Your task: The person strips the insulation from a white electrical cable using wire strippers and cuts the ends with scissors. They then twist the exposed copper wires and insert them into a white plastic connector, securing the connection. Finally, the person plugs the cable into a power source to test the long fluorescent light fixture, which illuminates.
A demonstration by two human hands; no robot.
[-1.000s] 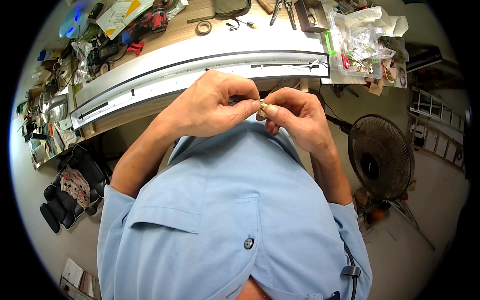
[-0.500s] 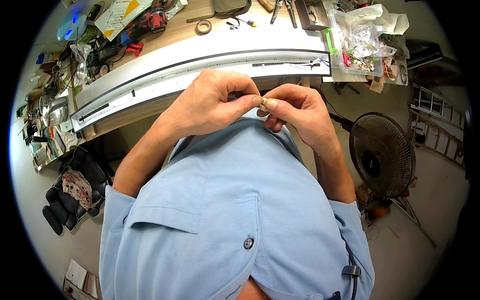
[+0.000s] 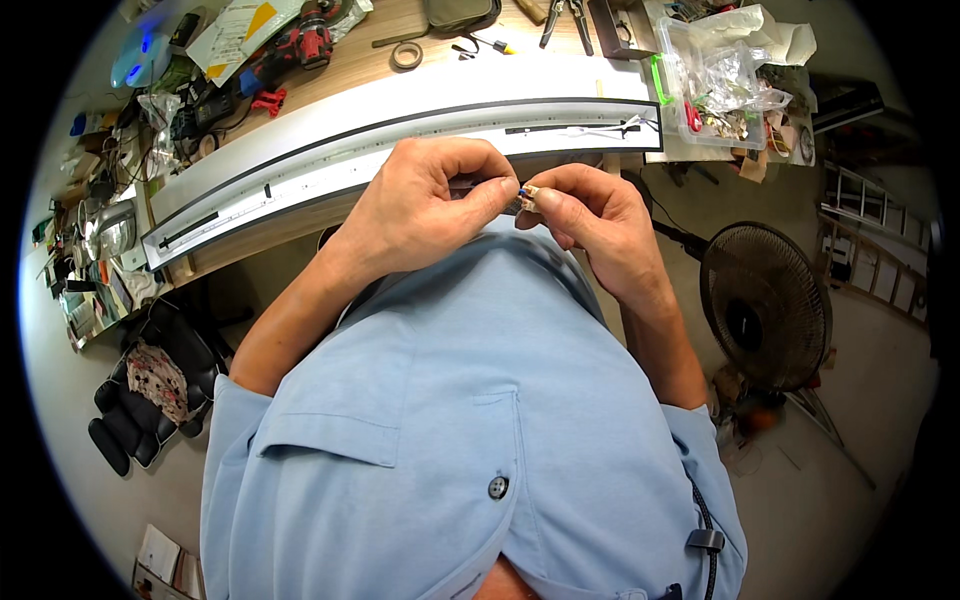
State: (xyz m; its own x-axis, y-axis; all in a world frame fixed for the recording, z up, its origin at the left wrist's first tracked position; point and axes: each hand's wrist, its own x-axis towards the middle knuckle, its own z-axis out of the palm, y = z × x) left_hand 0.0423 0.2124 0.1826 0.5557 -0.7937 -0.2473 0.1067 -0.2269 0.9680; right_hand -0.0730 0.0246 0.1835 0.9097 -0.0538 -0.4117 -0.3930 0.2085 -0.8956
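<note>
In front of my shirt, both hands meet at their fingertips. My right hand [image 3: 590,210] pinches a small cream piece [image 3: 529,197], which looks like a wire connector, between thumb and finger. A dark blue bit shows on its left side, where the pinched thumb and finger of my left hand [image 3: 440,205] meet it. Whether that bit is a wire is too small to tell. Beyond my hands lies a long, narrow, white light housing [image 3: 350,185] with a black rim, a strip inside it and white wires at its right end.
On the bench [image 3: 400,25] are a red and black power tool [image 3: 312,40], a tape roll [image 3: 406,55], pliers [image 3: 570,25] and a clear plastic box [image 3: 715,90] of small parts. A black fan [image 3: 765,305] stands close on my right, a black chair [image 3: 160,385] on my left.
My fingers have shifted slightly around the small piece. More of it shows now, with a blue bit visible at its left side. My right hand is tilted a little differently.
</note>
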